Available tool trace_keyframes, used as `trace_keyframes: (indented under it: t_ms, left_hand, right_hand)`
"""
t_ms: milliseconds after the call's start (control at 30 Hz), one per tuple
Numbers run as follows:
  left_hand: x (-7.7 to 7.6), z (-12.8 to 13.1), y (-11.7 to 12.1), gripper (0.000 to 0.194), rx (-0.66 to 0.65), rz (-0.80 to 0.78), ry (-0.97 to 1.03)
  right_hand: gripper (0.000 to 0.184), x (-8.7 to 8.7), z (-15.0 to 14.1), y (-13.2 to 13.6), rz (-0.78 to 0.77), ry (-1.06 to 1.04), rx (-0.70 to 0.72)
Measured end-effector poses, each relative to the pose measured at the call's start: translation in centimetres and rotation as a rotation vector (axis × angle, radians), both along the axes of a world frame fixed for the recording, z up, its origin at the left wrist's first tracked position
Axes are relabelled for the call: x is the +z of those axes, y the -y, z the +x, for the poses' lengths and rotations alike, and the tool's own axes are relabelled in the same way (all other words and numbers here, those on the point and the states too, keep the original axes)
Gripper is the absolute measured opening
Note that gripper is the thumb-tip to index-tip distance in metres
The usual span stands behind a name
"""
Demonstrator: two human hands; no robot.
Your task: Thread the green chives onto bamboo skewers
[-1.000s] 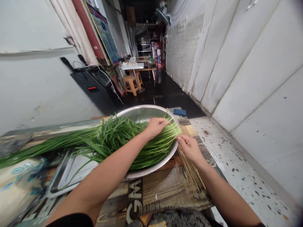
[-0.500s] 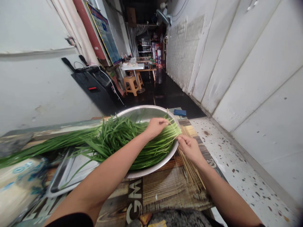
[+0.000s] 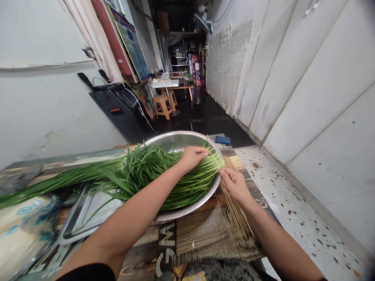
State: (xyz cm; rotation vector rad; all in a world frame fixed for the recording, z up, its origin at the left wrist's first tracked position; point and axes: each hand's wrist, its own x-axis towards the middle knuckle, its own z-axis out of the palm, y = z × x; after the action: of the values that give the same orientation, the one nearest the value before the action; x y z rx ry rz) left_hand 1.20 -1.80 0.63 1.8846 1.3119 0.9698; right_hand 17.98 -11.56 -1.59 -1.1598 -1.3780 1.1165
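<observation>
A heap of garlic chives (image 3: 164,171) lies in a wide metal basin (image 3: 202,203), its pale cut stems (image 3: 215,158) gathered toward the right rim. My left hand (image 3: 192,158) reaches over the heap, thumb and fingers pinched on the stems near their ends. My right hand (image 3: 235,183) is closed in a pinch at the basin's right rim, close against the stem ends. Whatever thin thing its fingertips hold is too small to make out. Under my right wrist, thin bamboo skewers (image 3: 237,216) lie loose on the table.
More long chives (image 3: 67,177) stretch left across the wood-patterned table (image 3: 202,238). A metal tray (image 3: 68,230) and a plastic bag of something pale (image 3: 23,234) sit at the left. A blue box-like object (image 3: 222,140) lies beyond the basin. Walls flank both sides.
Hands, chives and basin stay in nearly the same place. The view has shifted very slightly.
</observation>
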Motion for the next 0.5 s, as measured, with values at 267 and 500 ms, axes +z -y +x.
trace_keyframes:
  t_ms: [267, 500]
  left_hand:
    - [0.01, -0.15, -0.04, 0.02, 0.0, 0.079, -0.03]
    - [0.13, -0.14, 0.07, 0.019, 0.001, 0.091, -0.047]
  right_hand:
    - [0.026, -0.13, 0.02, 0.01, 0.041, 0.037, -0.006]
    - [0.025, -0.05, 0.03, 0.02, 0.059, 0.053, 0.0]
